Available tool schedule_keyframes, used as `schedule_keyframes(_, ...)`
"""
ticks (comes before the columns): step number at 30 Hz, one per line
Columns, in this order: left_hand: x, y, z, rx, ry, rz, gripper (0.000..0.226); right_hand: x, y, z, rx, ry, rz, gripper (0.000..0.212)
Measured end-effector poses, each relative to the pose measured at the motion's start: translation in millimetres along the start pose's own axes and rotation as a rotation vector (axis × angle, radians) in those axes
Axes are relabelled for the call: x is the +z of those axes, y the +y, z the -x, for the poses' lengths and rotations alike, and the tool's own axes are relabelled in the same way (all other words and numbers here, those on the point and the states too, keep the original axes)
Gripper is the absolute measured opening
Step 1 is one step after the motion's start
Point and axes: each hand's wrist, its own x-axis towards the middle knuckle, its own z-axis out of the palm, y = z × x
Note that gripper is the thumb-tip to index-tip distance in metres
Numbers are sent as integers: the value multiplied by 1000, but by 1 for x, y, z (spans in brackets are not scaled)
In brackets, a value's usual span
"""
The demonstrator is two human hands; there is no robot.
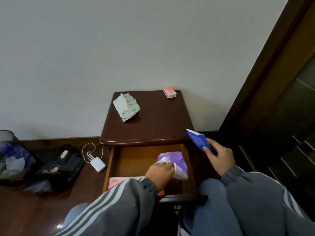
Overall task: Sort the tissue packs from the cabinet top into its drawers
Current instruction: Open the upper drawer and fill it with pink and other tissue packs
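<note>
Dark wooden cabinet top [153,121], green-white tissue pack [127,106] rear left, small red pack [170,92] rear right corner

The drawer [133,159] lies bare at rear left; purple pack [179,160] fills right, pink packs [115,182] front.

White charger [98,165] with looped cable on floor [25,210]; black bag [59,169] beside mesh bin [10,150].

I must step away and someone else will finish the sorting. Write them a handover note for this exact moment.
Left hand grips the purple pack inside the open drawer.
Right hand holds the blue pack by the cabinet top.
Done: pink packs lie at the drawer's front.
Left: the blue pack, plus the green-white pack and small red pack, both on top.
</note>
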Motion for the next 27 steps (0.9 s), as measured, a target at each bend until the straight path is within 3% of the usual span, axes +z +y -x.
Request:
schedule_keyframes(4,37,25,-27,-113,-409,134,37,-16,12,17,45,-31,-30,34)
schedule_keyframes(8,53,39,-18,-251,-597,455,52,-17,20,27,76,-47,-51,35)
schedule_keyframes(12,52,28,-13,-242,-410,366,44,-7,17,34,71,-125,-51,36)
schedule_keyframes(16,58,33,-8,-262,-604,360,49,4,10,42,24,-161,-71,34)
schedule_keyframes(18,59,35,-9,-282,-608,440,50,9,7,47,23,-209,-74,35)
schedule_keyframes(23,53,0,7,-284,-234,537,34,33,-6,53,-21,-297,-30,41)
schedule_keyframes(25,53,-24,25,-372,-183,463,33,50,-14,51,-76,-367,-20,46)
schedule_keyframes(27,56,-47,47,-490,-237,387,38,73,-22,46,-134,-488,88,48)
